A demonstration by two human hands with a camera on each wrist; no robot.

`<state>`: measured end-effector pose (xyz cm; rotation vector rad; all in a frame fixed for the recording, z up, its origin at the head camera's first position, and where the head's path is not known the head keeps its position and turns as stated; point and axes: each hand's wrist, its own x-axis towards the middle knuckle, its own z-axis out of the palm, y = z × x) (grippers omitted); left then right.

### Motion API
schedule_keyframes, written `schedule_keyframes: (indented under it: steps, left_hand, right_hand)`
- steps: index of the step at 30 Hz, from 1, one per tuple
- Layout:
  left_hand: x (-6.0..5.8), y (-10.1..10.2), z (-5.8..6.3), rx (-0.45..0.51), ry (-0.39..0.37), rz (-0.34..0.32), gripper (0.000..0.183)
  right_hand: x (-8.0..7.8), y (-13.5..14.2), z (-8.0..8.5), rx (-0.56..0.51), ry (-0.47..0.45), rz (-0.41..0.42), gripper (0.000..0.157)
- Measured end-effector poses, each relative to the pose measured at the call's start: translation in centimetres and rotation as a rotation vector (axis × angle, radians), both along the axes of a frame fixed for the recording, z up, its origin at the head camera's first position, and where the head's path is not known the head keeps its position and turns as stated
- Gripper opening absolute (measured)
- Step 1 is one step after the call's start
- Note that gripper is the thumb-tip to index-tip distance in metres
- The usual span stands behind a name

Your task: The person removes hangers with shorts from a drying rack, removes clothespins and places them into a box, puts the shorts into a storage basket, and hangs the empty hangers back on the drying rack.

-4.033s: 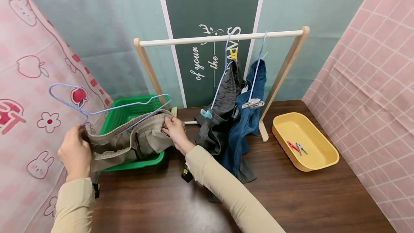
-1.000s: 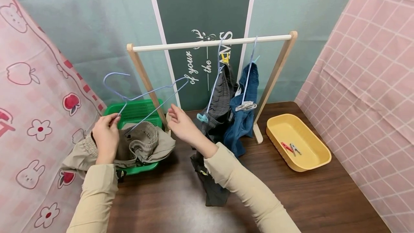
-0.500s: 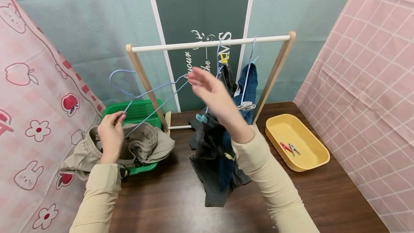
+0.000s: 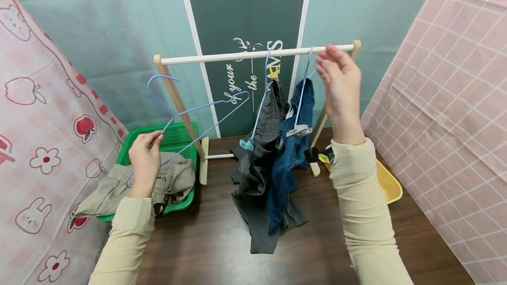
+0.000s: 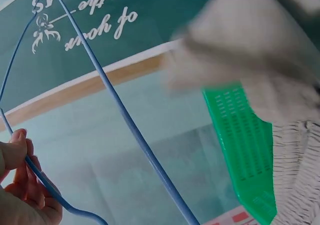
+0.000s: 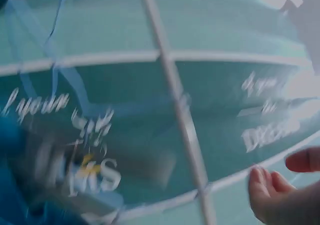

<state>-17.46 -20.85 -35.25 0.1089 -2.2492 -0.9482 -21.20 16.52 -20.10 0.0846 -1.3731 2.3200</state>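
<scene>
Pale-blue wire hanger (image 5: 125, 112), pinched in the left hand (image 4: 144, 159), slants over beige elastic-waisted trousers (image 4: 180, 175) heaped in a green plastic basket (image 4: 178, 135). The right hand (image 4: 341, 85), loosely bent and empty, hovers near the round white rail (image 4: 222, 57). I'd keep that hanger steady, clear of snags. Dark-green backdrop (image 4: 245, 8) lettering reads "of your", "the".

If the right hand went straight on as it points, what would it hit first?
The right hand would probably meet the white bar; its fingers overlap it in the head view, though depth is unclear.
</scene>
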Motion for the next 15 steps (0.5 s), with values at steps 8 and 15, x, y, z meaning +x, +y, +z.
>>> schedule_keyframes:
  steps: [8,15]
  left_hand:
    - [0.1,0.7,0.3,0.01,0.009,-0.03,0.025]
    - [0.2,1.2,0.3,0.007,-0.003,-0.049,0.027]
  right_hand:
    - [-4.2,4.6,-3.2,0.144,-0.178,-0.344,0.032]
    - [-6.2,7.2,-7.2,0.362,-0.408,-0.268,0.057]
